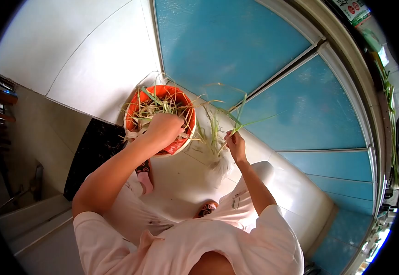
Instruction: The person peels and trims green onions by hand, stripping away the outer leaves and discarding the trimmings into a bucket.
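Observation:
My left hand (166, 128) is over the near side of a round bin (192, 120) lined with a red bag. Its fingers are closed, and whatever they hold is hidden. Dry yellow and green leaves (156, 107) fill the bin, some sticking out past the rim. To the right, my right hand (237, 145) pinches a scallion (239, 123) whose long green leaves fan out upward, bent in places. Between the bin and that hand, a bunch of scallions (215, 133) is on the floor, with a pale, fluffy root end (219, 167) toward me.
Blue cabinet doors (236, 50) stand beyond the scallions, and a white tiled wall (107, 59) rises behind the bin. More green stalks (389, 96) lie along the counter at the far right. My slippers (207, 208) are on the light tiles below.

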Action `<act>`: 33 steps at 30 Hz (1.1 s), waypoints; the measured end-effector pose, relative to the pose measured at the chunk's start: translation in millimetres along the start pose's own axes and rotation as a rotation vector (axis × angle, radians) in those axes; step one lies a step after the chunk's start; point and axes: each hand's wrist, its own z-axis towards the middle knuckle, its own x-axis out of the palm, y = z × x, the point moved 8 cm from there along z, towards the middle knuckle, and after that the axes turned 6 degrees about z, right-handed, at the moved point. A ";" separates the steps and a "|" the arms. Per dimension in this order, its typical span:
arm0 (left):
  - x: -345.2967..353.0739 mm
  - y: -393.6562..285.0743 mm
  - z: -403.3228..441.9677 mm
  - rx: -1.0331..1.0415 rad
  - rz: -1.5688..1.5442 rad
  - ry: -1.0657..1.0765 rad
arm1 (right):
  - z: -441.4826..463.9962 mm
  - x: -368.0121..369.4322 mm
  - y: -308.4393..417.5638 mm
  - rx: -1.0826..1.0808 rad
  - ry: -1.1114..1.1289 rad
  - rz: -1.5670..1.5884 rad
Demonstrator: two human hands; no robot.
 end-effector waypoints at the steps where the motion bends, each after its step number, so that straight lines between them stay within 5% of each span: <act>1: 6.6 -1.8 2.5 0.018 -0.013 0.000 | -5.8 -5.9 20.7 -0.019 -0.003 0.043; 10: 14.7 -3.1 14.3 -0.008 -0.100 0.048 | -34.2 -53.9 150.5 -0.308 0.032 -0.006; 14: 16.7 -4.1 19.1 0.022 -0.079 -0.003 | -13.8 -39.0 103.0 -0.171 0.187 -0.040; 17: 24.5 -4.7 23.1 0.032 -0.079 0.038 | -5.0 -40.1 103.3 -0.119 0.105 -0.021; 21: 25.4 -5.0 23.5 0.066 -0.050 -0.001 | 20.4 -13.7 57.8 -0.222 0.317 -0.201; 24: 23.7 -1.9 24.7 0.043 -0.090 0.005 | 40.0 -0.7 35.5 -0.206 0.262 -0.117; 26: 26.9 -4.6 25.5 0.040 -0.048 0.032 | 47.2 -0.9 40.3 -0.272 0.241 -0.287; 33: 87.3 -51.4 22.1 0.070 -0.305 0.256 | 58.0 -12.2 104.2 -0.320 0.142 -0.016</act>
